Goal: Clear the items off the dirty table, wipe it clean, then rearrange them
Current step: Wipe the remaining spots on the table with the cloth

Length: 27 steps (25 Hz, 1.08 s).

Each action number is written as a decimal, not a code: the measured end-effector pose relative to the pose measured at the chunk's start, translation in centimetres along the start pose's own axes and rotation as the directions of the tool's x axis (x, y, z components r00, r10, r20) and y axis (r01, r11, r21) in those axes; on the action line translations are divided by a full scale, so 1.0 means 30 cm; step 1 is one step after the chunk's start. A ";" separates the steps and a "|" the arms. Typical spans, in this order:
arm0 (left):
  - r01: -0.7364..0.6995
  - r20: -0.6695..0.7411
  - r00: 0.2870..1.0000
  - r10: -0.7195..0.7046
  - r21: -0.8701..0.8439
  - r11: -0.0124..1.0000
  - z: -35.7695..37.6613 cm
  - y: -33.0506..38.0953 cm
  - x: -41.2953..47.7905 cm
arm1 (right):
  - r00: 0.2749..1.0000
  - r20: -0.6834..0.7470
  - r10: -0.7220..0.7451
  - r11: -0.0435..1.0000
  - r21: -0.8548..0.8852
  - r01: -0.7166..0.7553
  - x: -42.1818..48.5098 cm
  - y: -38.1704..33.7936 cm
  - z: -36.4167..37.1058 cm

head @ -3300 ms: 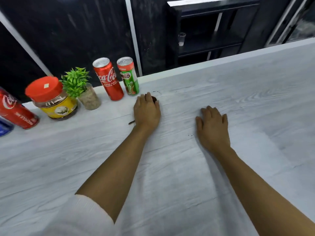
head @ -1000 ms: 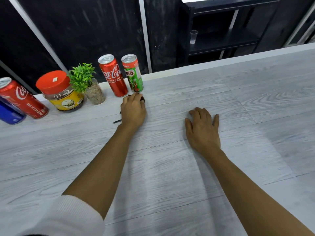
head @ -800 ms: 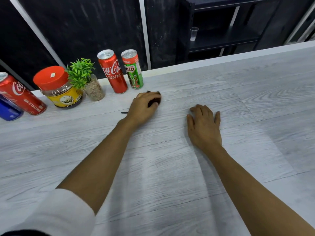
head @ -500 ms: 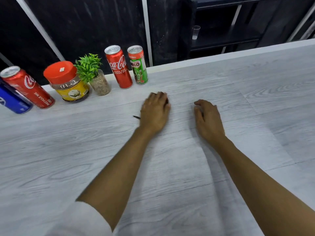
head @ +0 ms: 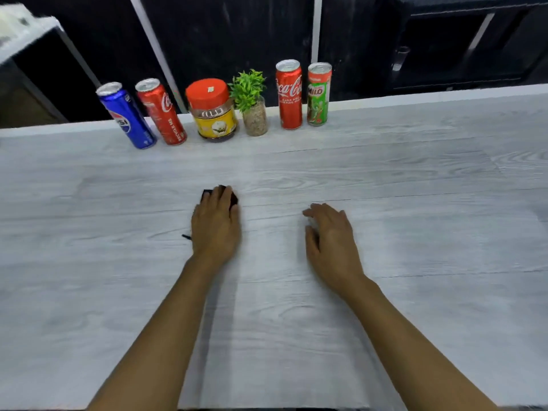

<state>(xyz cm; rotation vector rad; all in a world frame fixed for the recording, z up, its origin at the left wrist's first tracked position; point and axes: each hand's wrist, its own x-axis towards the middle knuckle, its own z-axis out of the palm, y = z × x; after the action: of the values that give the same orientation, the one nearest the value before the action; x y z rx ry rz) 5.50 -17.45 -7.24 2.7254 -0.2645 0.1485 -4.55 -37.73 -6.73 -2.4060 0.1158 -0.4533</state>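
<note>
Since half a second ago the left hand (head: 215,229) has drawn back toward the person, away from the row at the far edge. The blue can has come fully into sight at the row's end. The right hand (head: 329,238), flat before, now has its fingers arched.

Head view. At the far edge of the pale grey wood-grain bench (head: 430,209) stands a glass jar with a red lid and yellow label (head: 212,112). Just left of the jar is a red Coca-Cola can (head: 161,112), and beyond that a blue Pepsi can (head: 126,117). Just right of the jar is a small green plant in a glass pot of pebbles (head: 252,106). Next comes a second red Coca-Cola can (head: 289,96), and a green Milo can (head: 318,94) stands farthest from the jar. All six stand on their bases.

Well apart from the jar, on the person's side and roughly in line with it, the left hand lies palm down on a small dark wad (head: 234,199) — cloth or sponge, I cannot tell. The wad's edges show past the fingertips. The fingers are straight and close together, pressing the wad onto the bench rather than curling round it. A thin dark tail (head: 186,237) pokes out beside the hand.

The right hand sits farther right of the jar, apart from the left hand. Its fingers are loosely arched and hold nothing — whether the tips touch the bench I cannot tell.

Behind the bench, right of the jar, is a blurred black shelf unit (head: 459,48).
</note>
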 end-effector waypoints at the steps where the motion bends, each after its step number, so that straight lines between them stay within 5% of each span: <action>1: -0.070 0.026 0.997 0.070 -0.007 0.998 0.010 0.041 -0.079 | 1.000 0.007 0.003 1.000 0.000 -0.003 -0.019 -0.040 0.023; 4: -0.238 0.098 0.966 0.238 -0.015 0.971 -0.034 0.060 -0.352 | 1.000 -0.016 0.006 1.000 0.018 -0.006 -0.076 -0.150 0.086; 13: -0.213 -0.057 0.977 0.206 -0.204 0.956 -0.304 -0.506 -0.762 | 0.989 0.109 -0.102 0.989 0.121 0.089 -0.260 -0.649 0.455; 16: -0.020 -0.186 0.981 -0.052 -0.367 0.930 -0.467 -0.788 -0.713 | 0.972 0.199 -0.126 0.989 0.102 0.107 -0.311 -0.806 0.590; 20: 0.333 -0.091 0.931 -0.352 -0.176 0.926 -0.565 -1.113 -0.521 | 0.931 0.334 -0.147 0.957 -0.191 0.220 -0.322 -0.858 0.681; 27: -0.053 -0.018 0.998 0.053 -0.002 0.999 -0.425 -0.851 -0.693 | 0.931 0.340 -0.131 0.944 -0.243 0.221 -0.309 -0.859 0.689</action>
<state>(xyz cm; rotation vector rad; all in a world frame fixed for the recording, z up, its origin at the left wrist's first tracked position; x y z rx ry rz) -10.39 14.06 -8.11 2.7141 -0.3322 0.1871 -6.88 -3.51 -7.61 -2.7469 -0.1986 -0.1246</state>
